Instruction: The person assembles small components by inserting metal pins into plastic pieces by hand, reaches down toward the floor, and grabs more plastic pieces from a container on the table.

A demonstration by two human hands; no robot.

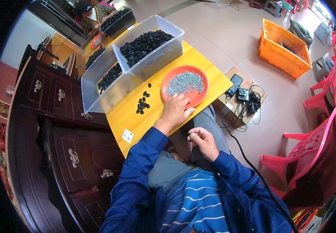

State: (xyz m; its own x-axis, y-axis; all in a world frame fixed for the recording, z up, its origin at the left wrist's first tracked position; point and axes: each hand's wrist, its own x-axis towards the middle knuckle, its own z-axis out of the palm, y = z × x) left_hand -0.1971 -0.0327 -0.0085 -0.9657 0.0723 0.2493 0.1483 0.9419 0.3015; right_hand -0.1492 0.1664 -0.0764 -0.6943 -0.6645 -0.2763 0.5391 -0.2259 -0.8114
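My left hand [175,109] reaches over the near rim of a round red-orange plate [193,101]. Its fingers are bunched at the edge of a heap of small, thin silvery metal pieces [184,83]; the fingertips are partly hidden, so what they pinch does not show. Above my lap, my right hand [205,143] is closed, thumb against curled fingers. Something small and dark may be between its fingertips, too small to make out. Left of the plate, several glossy black oval pieces [141,105] lie loose on the yellow tabletop [127,122].
Clear plastic bins [152,70] of black pieces stand at the table's far left. Dark wooden drawers [78,155] flank the left side. A cardboard box [234,112] with cables and devices, an orange crate [282,54] and pink chairs [311,145] are right. Another person [92,19] sits beyond.
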